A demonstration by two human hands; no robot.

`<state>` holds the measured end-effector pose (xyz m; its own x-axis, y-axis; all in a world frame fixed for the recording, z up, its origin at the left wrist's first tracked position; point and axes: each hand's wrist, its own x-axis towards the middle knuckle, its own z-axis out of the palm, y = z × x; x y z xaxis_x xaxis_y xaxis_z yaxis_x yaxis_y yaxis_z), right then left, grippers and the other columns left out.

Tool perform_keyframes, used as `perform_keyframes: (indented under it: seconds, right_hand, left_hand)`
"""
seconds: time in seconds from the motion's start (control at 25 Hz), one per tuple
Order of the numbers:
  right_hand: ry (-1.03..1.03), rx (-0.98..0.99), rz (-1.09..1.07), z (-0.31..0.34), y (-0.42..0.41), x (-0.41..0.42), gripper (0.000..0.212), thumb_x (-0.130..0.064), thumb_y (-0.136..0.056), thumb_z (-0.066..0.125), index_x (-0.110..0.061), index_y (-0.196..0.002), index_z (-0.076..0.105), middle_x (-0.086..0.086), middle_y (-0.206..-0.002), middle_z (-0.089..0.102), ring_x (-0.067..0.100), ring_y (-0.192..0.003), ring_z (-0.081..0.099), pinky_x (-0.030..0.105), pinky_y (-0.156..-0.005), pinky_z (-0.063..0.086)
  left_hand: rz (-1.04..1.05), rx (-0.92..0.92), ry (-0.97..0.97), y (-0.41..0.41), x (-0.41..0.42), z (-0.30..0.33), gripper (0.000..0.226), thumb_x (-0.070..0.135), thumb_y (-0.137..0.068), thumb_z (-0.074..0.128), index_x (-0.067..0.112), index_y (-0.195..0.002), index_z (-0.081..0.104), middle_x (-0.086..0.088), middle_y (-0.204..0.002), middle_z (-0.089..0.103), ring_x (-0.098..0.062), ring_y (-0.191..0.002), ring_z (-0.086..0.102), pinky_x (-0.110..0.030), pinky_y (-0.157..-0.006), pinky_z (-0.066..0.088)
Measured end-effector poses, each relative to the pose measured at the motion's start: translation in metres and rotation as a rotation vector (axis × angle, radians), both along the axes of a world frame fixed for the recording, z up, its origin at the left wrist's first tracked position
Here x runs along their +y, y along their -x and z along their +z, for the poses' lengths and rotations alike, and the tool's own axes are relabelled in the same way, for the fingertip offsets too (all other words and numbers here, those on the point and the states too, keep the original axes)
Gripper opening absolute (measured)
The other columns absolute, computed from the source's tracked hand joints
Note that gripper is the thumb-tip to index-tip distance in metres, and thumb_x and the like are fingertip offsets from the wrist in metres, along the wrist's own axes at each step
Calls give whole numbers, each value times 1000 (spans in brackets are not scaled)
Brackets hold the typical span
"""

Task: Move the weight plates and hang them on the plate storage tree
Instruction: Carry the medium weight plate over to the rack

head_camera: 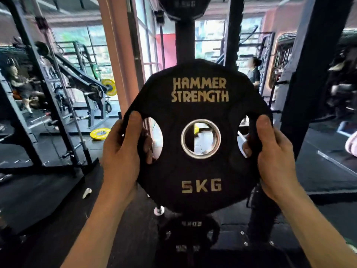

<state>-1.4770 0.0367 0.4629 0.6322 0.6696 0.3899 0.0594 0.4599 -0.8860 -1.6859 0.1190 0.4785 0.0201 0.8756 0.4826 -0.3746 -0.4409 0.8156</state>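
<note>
Head view: I have the black 5 kg weight plate (197,136) upright between both hands. My left hand (123,149) curls through its left grip slot and my right hand (270,151) through the right. Beyond the hands stands the storage tree post (185,43), with another plate (188,231) hanging below them.

Black 5KG plate (199,151), gold lettering, steel-ringed centre hole, held upright facing camera before black tree post (184,41). Another plate (188,229) hangs low on tree; one at top (182,5).
</note>
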Motion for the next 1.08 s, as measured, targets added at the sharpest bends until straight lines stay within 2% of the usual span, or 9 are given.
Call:
perform_keyframes:
  seconds: [0.16, 0.24, 0.36, 0.44, 0.56, 0.76, 0.88, 1.0, 1.08]
  right_hand:
    - [-50, -99, -20, 26, -27, 47, 78, -68, -75, 52, 7, -93, 50, 8, -68, 49, 17, -59, 49, 31, -58, 41]
    - [-48, -121, -3, 35, -39, 71, 76, -66, -79, 52, 8, -96, 52, 8, -71, 53, 20, -63, 51, 37, -63, 43]
    - [-26, -128, -9, 35, -58, 107, 52, -60, -88, 51, -8, -86, 54, -2, -61, 51, 12, -56, 48, 32, -56, 40]
    - [11, -139, -9, 31, -71, 131, 47, -59, -89, 50, -13, -81, 51, -4, -59, 50, 10, -53, 47, 29, -53, 39]
    - [76, -161, -18, 23, -85, 162, 48, -59, -92, 47, -13, -76, 50, -1, -59, 52, 14, -55, 48, 28, -53, 39]
    - [139, -177, -26, 2, -94, 202, 63, -69, -84, 43, -7, -80, 51, 7, -62, 53, 18, -57, 49, 29, -54, 40]
    - [135, -192, -36, 1, -97, 222, 72, -72, -80, 41, -1, -82, 52, 12, -60, 53, 18, -53, 50, 23, -49, 42]
    - [123, -224, -21, 6, -107, 243, 69, -70, -82, 41, -1, -82, 52, 17, -64, 54, 22, -55, 51, 22, -48, 43]
    - [128, -242, -9, 10, -116, 258, 64, -67, -82, 42, -3, -82, 51, 17, -66, 54, 21, -55, 51, 20, -47, 43]
  left_hand:
    - [-6, -1, -52, -26, 51, 24, 31, 36, -100, 51, 20, -74, 52, 7, -51, 46, -12, -41, 40, -22, -42, 34]
    - [14, 5, -64, -38, 76, 31, 29, 36, -100, 51, 18, -77, 50, 7, -51, 47, -12, -41, 41, -22, -42, 35]
    - [36, 13, -61, -57, 109, 32, 31, 36, -100, 51, 16, -76, 49, 5, -50, 46, -13, -40, 40, -21, -41, 35]
    - [46, 14, -31, -69, 131, 28, 31, 37, -99, 52, 16, -75, 49, 5, -50, 46, -13, -39, 39, -20, -41, 35]
    - [60, 14, 21, -84, 165, 16, 36, 41, -98, 53, 19, -69, 49, 3, -50, 46, -14, -38, 39, -21, -40, 35]
    - [106, 100, 27, -95, 210, -8, 51, 64, -89, 47, 17, -70, 46, -1, -48, 46, -17, -36, 38, -27, -45, 33]
    - [133, 148, -21, -95, 236, -16, 51, 63, -89, 46, 16, -71, 45, -2, -48, 46, -21, -36, 40, -30, -47, 35]
    - [120, 209, -59, -101, 259, -19, 56, 65, -87, 44, 9, -82, 45, -11, -52, 49, -28, -39, 44, -35, -53, 40]
    - [109, 225, -44, -110, 277, -21, 44, 58, -95, 43, 17, -81, 47, -7, -54, 51, -26, -41, 46, -36, -54, 44]
